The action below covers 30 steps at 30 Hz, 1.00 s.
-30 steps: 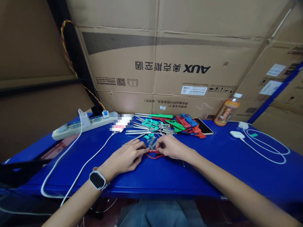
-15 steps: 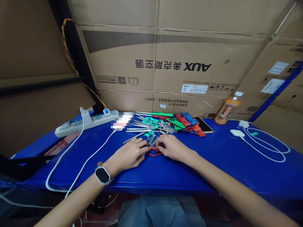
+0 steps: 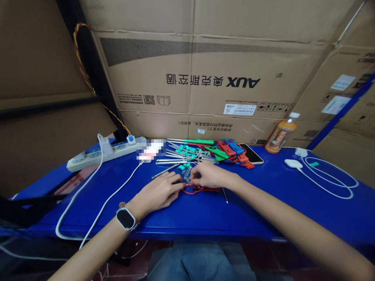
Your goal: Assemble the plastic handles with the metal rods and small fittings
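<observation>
My left hand [image 3: 165, 190] rests on the table, its thumb and fingertips closed on the left end of a red plastic piece [image 3: 191, 191] with a loop-shaped end. Just above that piece, the fingers of my right hand [image 3: 206, 174] are pinched together; what they hold, if anything, is too small to make out. A thin metal rod [image 3: 225, 196] pokes out below my right wrist. Beyond the fingers lies a pile of metal rods [image 3: 171, 161] and teal plastic parts [image 3: 189, 151], along with small clear tubes or springs [image 3: 188, 172].
Red, green and blue plastic pieces [image 3: 234, 148] are heaped beside a phone [image 3: 250, 153]. An orange drink bottle [image 3: 280, 134] and a white charger cable [image 3: 331, 175] are at the right. A power strip [image 3: 93, 156] stands at the left; cardboard [image 3: 205, 54] walls the back.
My right hand has shifted slightly up and left, uncovering more of the red plastic piece and the thin rod. My left hand stays in nearly the same place.
</observation>
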{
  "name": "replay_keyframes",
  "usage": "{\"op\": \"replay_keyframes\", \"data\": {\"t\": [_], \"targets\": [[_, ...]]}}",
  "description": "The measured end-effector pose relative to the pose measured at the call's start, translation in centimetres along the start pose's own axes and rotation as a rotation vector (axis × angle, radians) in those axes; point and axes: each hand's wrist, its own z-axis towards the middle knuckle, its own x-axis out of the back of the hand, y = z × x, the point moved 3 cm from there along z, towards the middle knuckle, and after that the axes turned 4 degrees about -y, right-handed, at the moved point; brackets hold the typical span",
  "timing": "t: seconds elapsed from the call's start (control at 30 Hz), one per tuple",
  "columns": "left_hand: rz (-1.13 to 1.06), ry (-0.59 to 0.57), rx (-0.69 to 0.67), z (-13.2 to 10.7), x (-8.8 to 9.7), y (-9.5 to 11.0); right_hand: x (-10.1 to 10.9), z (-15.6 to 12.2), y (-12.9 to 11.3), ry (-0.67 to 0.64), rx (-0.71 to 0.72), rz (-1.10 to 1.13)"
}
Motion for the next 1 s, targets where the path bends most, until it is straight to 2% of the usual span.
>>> {"op": "replay_keyframes", "data": {"t": [0.13,0.43,0.67,0.83,1.0], "targets": [[-0.007,0.011,-0.012,0.0,-0.1,0.0,0.2,0.8,-0.3,-0.04,0.081,-0.053],[-0.047,0.026,-0.003,-0.1,-0.2,-0.1,-0.2,0.8,-0.5,-0.075,0.14,-0.21],[-0.28,0.095,0.138,-0.7,0.1,-1.4,-0.7,-1.2,-0.3,0.081,0.105,-0.316],[-0.393,0.094,0.135,-0.7,0.1,-1.6,-1.9,-2.6,0.2,0.192,0.115,-0.379],[-0.47,0.085,0.129,-0.7,0.1,-1.8,-2.6,-2.8,0.5,0.229,0.124,-0.38]]}}
